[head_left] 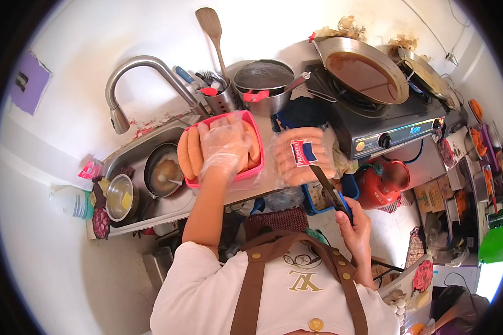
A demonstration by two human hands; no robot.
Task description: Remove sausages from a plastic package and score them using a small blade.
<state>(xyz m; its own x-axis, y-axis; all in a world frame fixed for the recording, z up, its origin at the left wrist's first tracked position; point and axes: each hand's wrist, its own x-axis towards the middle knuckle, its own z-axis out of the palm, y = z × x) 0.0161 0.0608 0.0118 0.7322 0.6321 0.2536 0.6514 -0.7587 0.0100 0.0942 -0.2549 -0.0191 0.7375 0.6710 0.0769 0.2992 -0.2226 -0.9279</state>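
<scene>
My left hand [224, 142], in a clear plastic glove, rests on the sausages [185, 153] that fill a pink plastic container [251, 173]. Its fingertips are hidden, so I cannot tell whether they grip a sausage. Bare of any glove, my right hand [354, 222] holds a knife [329, 188] by its blue and black handle. The blade's tip lies over the lower edge of a clear plastic pack of sausages [285, 167], which bears a Promeat label. That pack is on the counter, right of the container.
Left is a steel sink [184, 209] with a pan [161, 169], a bowl [119, 201] and an arched faucet [146, 60]. A gas stove [360, 130] at right carries a wok of brown liquid [360, 75]. Below stands a red gas cylinder [377, 188]. Another person [461, 307] is at lower right.
</scene>
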